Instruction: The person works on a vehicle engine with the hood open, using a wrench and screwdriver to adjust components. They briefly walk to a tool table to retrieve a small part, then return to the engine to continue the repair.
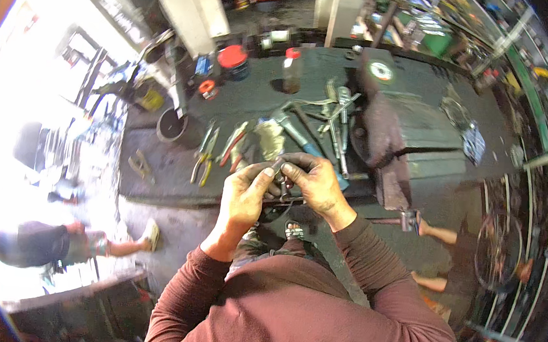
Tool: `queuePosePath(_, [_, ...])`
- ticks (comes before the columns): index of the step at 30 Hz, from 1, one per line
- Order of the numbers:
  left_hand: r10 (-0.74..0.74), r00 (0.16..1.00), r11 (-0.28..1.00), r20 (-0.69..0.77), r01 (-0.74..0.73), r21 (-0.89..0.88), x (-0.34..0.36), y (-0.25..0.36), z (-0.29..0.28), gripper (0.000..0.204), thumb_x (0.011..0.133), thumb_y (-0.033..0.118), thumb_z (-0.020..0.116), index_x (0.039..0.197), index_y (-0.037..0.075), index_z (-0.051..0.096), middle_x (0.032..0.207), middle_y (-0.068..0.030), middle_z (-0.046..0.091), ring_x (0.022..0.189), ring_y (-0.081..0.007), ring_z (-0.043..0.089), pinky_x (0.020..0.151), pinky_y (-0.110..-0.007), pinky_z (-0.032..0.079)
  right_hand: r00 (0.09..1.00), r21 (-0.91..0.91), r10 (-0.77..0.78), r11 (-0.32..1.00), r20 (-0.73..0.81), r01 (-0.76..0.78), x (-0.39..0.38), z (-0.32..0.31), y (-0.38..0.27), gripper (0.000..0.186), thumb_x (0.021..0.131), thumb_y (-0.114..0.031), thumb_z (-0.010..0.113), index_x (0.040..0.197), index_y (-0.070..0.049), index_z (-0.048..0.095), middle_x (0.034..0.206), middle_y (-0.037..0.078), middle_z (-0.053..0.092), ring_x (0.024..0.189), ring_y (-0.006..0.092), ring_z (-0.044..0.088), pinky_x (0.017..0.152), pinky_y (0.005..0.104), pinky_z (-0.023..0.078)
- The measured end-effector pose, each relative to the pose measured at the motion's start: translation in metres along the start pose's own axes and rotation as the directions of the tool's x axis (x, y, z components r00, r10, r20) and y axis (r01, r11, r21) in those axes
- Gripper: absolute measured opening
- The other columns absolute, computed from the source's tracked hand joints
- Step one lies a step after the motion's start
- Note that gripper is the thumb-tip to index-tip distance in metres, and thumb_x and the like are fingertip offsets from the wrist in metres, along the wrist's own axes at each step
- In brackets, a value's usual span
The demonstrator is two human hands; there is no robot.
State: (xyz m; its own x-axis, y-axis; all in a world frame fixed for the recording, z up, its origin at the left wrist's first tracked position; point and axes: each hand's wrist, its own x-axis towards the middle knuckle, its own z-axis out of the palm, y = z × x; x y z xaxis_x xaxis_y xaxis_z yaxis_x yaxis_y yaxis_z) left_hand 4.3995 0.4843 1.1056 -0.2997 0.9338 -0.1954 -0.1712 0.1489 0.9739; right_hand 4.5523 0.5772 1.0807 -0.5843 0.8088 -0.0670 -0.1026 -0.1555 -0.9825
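Note:
Close together at the front edge of the dark workbench (161, 190), my left hand (246, 191) and my right hand (316, 182) pinch a small dark metal part (280, 167) between thumbs and fingers. Its exact kind is too small and too covered to tell. Just beyond my hands lies a crumpled pale rag (268, 138). Red-handled pliers (231, 146) rest past my left hand, with yellow-handled pliers (204, 160) to their left. Past my right hand are a blue-handled tool (302, 141) and several wrenches (335, 127), lying across one another.
A large brown bench vise (384, 141) stands to the right, its handle (403, 221) jutting over the front edge. Farther back are a red-capped bottle (291, 73) and a red-lidded tub (233, 63). Other people's legs show at left (127, 247) and right (438, 234).

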Motion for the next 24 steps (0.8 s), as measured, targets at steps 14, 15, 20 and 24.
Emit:
queuePosePath(14, [0.776,0.574,0.432,-0.261,-0.183,0.883,-0.138,-0.002,-0.141,0.020,0.085,0.000,0.074,0.105,0.000,0.072,0.095,-0.0126,0.075,0.079,-0.0287,0.072,0.075,-0.036,0.057,0.786,0.425,0.074,0.809,0.614,-0.407,0.000,0.198,0.058,0.031,0.098,-0.009,0.067,0.127,0.002,0.065,0.113,0.009,0.071,0.098,0.0165,0.067,0.085,0.0315,0.056])
queuePosePath(15, [0.835,0.518,0.325,-0.186,-0.190,0.927,-0.149,-0.003,-0.157,0.021,0.084,0.000,0.075,0.105,0.001,0.073,0.094,-0.0126,0.074,0.080,-0.0299,0.071,0.075,-0.037,0.057,0.758,0.437,0.062,0.785,0.649,-0.439,-0.002,0.216,0.065,0.033,0.097,-0.011,0.070,0.127,0.001,0.065,0.115,0.007,0.070,0.101,0.0173,0.067,0.088,0.0331,0.056])
queuePosePath(20, [0.883,0.443,0.234,-0.152,-0.137,0.963,-0.205,-0.013,-0.252,0.020,0.083,-0.001,0.076,0.103,0.001,0.072,0.091,-0.0123,0.074,0.080,-0.0271,0.072,0.074,-0.036,0.057,0.658,0.416,0.062,0.729,0.751,-0.543,-0.017,0.325,0.089,0.036,0.094,-0.017,0.075,0.125,-0.002,0.067,0.118,0.006,0.069,0.106,0.0185,0.067,0.093,0.0359,0.056])
queuePosePath(24, [0.572,0.565,0.767,-0.594,-0.112,0.632,-0.240,-0.008,-0.304,0.014,0.090,0.004,0.076,0.102,-0.002,0.072,0.089,-0.0107,0.075,0.079,-0.0161,0.071,0.073,-0.029,0.056,0.651,0.265,0.123,0.845,0.749,-0.464,-0.018,0.400,0.083,0.028,0.095,-0.018,0.074,0.118,-0.001,0.069,0.106,0.005,0.069,0.093,0.0144,0.066,0.084,0.0309,0.055])
